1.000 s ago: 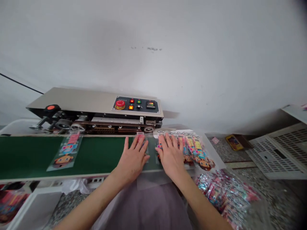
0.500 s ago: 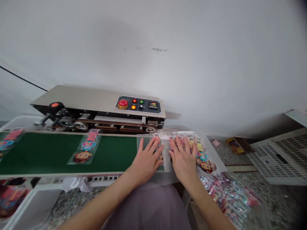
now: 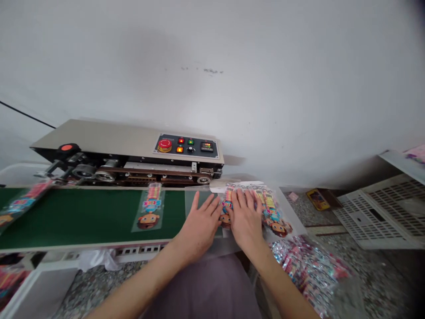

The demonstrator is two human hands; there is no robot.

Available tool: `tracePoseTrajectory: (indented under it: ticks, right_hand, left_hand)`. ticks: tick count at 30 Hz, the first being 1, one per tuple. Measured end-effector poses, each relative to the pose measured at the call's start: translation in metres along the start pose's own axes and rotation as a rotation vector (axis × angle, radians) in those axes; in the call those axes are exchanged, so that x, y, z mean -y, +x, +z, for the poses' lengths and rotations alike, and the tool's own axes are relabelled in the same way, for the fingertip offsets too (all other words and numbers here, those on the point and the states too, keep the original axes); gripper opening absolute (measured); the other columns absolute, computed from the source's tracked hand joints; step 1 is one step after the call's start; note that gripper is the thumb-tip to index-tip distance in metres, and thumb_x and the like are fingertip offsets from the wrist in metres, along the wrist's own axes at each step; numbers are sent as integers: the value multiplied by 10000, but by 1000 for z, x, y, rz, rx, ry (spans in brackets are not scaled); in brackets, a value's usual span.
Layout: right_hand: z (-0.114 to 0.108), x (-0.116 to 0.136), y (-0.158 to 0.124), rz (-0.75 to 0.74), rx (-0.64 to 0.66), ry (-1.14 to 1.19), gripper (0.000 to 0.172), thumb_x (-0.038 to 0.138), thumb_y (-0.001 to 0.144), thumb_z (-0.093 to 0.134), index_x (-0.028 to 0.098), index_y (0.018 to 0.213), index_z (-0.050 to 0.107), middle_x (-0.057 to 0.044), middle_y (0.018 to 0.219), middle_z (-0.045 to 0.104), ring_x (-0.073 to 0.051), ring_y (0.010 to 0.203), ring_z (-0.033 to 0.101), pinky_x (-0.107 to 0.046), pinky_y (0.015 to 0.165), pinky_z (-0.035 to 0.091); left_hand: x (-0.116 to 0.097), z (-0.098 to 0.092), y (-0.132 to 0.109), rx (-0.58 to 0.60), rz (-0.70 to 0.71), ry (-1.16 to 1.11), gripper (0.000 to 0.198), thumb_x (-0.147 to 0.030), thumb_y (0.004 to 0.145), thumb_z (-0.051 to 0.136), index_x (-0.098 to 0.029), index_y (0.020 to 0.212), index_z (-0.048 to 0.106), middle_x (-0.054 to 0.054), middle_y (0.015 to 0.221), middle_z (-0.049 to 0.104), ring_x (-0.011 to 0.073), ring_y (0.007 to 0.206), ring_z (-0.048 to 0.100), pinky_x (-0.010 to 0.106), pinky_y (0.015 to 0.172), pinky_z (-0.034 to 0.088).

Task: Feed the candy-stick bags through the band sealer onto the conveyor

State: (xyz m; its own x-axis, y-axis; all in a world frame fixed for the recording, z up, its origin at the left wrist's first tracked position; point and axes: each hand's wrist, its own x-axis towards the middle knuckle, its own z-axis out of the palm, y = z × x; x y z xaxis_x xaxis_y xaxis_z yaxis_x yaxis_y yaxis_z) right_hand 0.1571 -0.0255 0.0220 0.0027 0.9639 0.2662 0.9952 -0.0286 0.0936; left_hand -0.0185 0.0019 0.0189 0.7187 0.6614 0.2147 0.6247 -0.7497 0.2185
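My left hand [image 3: 198,224] lies flat, fingers spread, on the right end of the green conveyor belt [image 3: 83,217]. My right hand [image 3: 246,218] lies flat beside it on a fanned row of clear printed packets [image 3: 270,208]. One packet [image 3: 227,208] shows in the gap between the two hands. A further packet [image 3: 149,212] lies on the belt ahead of my left hand, its top edge under the band sealer [image 3: 129,153]. Another packet [image 3: 18,204] rides at the belt's far left.
The sealer's control panel [image 3: 186,145] has a red stop button and lit switches. A heap of small shiny wrapped items [image 3: 308,270] lies at my right. White slotted crates [image 3: 381,212] stand at the far right. A wall rises behind the machine.
The packets on the belt have travelled left along the sealer. Both my hands stayed flat at the belt's right end, with a fresh packet now showing between them.
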Motion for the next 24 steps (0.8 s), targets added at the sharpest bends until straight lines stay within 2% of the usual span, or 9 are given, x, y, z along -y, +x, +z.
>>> tracePoseTrajectory:
  ticks: [3, 5, 9, 13, 15, 19, 22, 24]
  right_hand:
    - [-2, 7, 6, -42, 9, 55, 414, 288, 1009, 431, 167, 1380, 571, -126, 1463, 562, -337, 1354, 436, -566, 1165, 174]
    - [-5, 9, 16, -36, -1, 92, 379, 249, 1013, 405, 178, 1320, 615, -118, 1382, 625, -321, 1273, 485, -543, 1140, 211]
    - [-6, 6, 46, -34, 52, 201, 378, 132, 969, 398, 192, 1222, 672, -104, 1178, 685, -266, 1088, 538, -391, 939, 379]
    - [5, -1, 69, -56, 129, 283, 344, 66, 893, 436, 190, 1067, 706, -87, 1093, 665, -243, 1057, 527, -341, 862, 377]
    - [9, -2, 71, -48, 151, 300, 330, 51, 871, 443, 201, 1006, 704, -67, 1052, 663, -231, 1035, 529, -336, 853, 366]
    - [8, 0, 65, -117, 126, 246, 383, 56, 874, 448, 205, 1132, 688, -72, 1156, 660, -234, 1090, 512, -355, 924, 348]
    - [0, -7, 57, -154, 95, 212, 415, 51, 876, 438, 203, 1172, 686, -70, 1166, 673, -232, 1082, 520, -357, 943, 356]
    - [-6, -19, 48, -122, 23, 190, 434, 60, 891, 423, 193, 1223, 668, -72, 1152, 685, -238, 1074, 528, -362, 946, 367]
  left_hand:
    - [-2, 5, -1, 4, -9, -5, 448, -313, 1043, 376, -152, 1438, 513, 125, 1529, 495, 307, 1453, 397, 638, 1222, 135]
    - [-5, 6, -1, -3, -30, 1, 457, -314, 1055, 344, -141, 1453, 490, 131, 1540, 480, 301, 1463, 381, 631, 1219, 162]
    - [-13, 13, 3, 11, -9, 17, 498, -368, 1068, 306, -132, 1487, 438, 151, 1600, 377, 289, 1508, 295, 620, 1211, 200]
    - [-18, 25, 3, 26, 10, 39, 555, -425, 1068, 275, -141, 1535, 368, 146, 1623, 329, 280, 1522, 259, 631, 1214, 169]
    - [-18, 29, 1, 32, 4, 51, 565, -423, 1070, 249, -145, 1556, 328, 134, 1636, 300, 272, 1524, 253, 643, 1215, 148]
    - [-18, 27, 0, 32, -9, 62, 565, -427, 1072, 237, -135, 1538, 365, 138, 1637, 292, 283, 1519, 262, 671, 1208, 133]
    - [-21, 19, 5, 21, -29, 38, 562, -439, 1072, 248, -128, 1511, 412, 148, 1611, 352, 296, 1494, 319, 683, 1204, 133]
    - [-23, 16, 11, 15, -45, 15, 551, -427, 1075, 247, -129, 1500, 431, 146, 1584, 406, 297, 1471, 364, 678, 1204, 151]
